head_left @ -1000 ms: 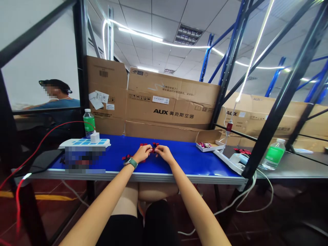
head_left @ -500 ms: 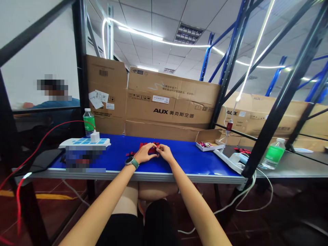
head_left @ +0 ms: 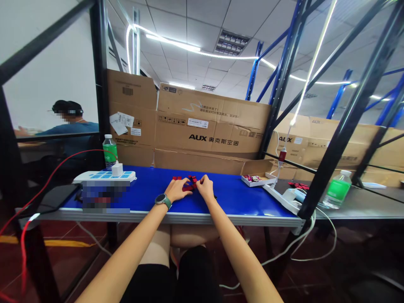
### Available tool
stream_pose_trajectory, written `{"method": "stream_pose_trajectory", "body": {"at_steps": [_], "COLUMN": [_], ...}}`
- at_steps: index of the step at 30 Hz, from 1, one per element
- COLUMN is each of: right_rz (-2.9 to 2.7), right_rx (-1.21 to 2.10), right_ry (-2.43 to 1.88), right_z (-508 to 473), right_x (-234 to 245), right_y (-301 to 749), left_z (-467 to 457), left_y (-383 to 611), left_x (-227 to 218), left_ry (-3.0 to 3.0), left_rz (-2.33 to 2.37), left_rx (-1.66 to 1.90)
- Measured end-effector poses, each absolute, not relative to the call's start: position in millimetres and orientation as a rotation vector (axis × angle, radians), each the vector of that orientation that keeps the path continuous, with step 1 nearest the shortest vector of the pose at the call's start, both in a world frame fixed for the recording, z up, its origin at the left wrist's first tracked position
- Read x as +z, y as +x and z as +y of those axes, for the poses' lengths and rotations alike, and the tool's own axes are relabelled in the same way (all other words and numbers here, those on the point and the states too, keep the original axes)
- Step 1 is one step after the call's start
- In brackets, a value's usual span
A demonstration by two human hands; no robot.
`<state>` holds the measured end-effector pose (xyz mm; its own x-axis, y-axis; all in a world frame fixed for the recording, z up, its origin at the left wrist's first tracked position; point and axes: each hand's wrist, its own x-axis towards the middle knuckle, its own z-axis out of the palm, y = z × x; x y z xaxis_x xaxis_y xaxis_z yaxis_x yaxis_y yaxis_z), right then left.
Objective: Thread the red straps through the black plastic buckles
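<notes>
On the blue tabletop point(head_left: 233, 195), several small red pieces point(head_left: 190, 186) lie in a cluster between my two hands, some with dark parts. My left hand point(head_left: 177, 190), with a watch on its wrist, curves its thumb and fingers about the left side of the cluster and appears to steady one red piece. My right hand point(head_left: 205, 187) is closed, fingers bent and tips pressed together at the cluster's right edge. What lies in its fingertips is hidden. More red pieces show just beyond the left fingers. Their exact kind is too small to tell.
A white power strip point(head_left: 104, 175) with a plugged charger and a green-labelled bottle point(head_left: 110, 151) stand at the left. An open small box point(head_left: 256, 179) with pinkish contents lies at the right. Cardboard sheets point(head_left: 211, 126) wall the back. A person point(head_left: 71, 120) sits beyond the left frame post.
My hands have drawn slightly apart, the right one turning more knuckles-up. More of the red pieces now shows between them. The left fingers have spread a little.
</notes>
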<state>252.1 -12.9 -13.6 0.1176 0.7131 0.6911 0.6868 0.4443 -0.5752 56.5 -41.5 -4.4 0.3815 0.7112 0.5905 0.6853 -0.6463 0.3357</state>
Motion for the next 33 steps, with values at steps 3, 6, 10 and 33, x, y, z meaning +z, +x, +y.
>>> {"method": "stream_pose_trajectory", "body": {"at_steps": [3, 6, 10, 33], "right_rz": [-1.436, -1.368, -1.38, -1.922], "right_rx": [-0.005, -0.01, -0.053, 0.13], "right_ry": [-1.344, -1.367, -1.312, -0.84], "right_z": [-13, -15, -16, -19], "right_x": [-12, -9, -9, -8], "right_y": [258, 264, 267, 247], "left_z": [-38, -31, -23, -28], "left_y": [55, 53, 49, 53], "left_x": [-10, -17, -21, -5], "left_ry": [2.613, 2.639, 2.627, 2.435], "left_rz": [1.429, 1.45, 1.391, 1.223], "left_rx": [1.126, 1.071, 1.093, 1.509]}}
